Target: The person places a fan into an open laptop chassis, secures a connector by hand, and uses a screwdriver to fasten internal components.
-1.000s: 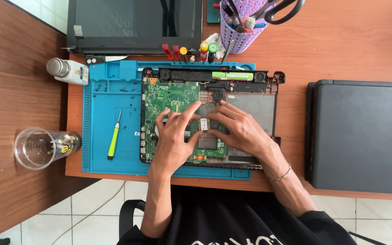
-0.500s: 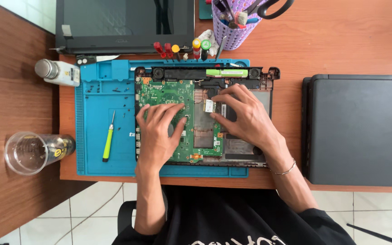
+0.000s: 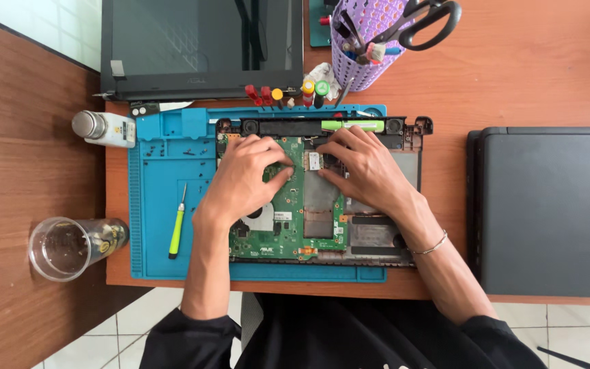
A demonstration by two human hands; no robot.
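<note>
Two hands lie flat on a green board (image 3: 295,225) that sits in an opened laptop base (image 3: 384,225), the base itself resting on a blue mat (image 3: 158,191) at the table (image 3: 527,75) edge nearest the person. The left hand (image 3: 244,181) covers the board's upper left part, fingers spread and released, palm down, pressing rather than gripping; its thumb reaches toward the middle. The right hand (image 3: 367,171) rests just beside it, fingertips gathered near a small white-labelled card (image 3: 315,161) at the board's top centre. Whether those fingers pinch the card or only touch it I cannot tell from here. A thin bracelet (image 3: 431,244) circles the right wrist.

The mat looks laid to keep small parts from rolling and to spare the wood. On it, left of the board and well apart from the left hand, lies a green-handled screwdriver (image 3: 176,229), parked within easy reach. Off the mat's left edge a clear glass (image 3: 63,247) lies on its side, seemingly holding small bits, and a white bottle (image 3: 104,128) lies above it. Behind the base stand coloured screwdriver handles (image 3: 285,96) in a row, a purple basket (image 3: 367,48) with scissors (image 3: 425,20), and a detached screen (image 3: 203,48). Another dark laptop (image 3: 548,212) sits shut at the right.
</note>
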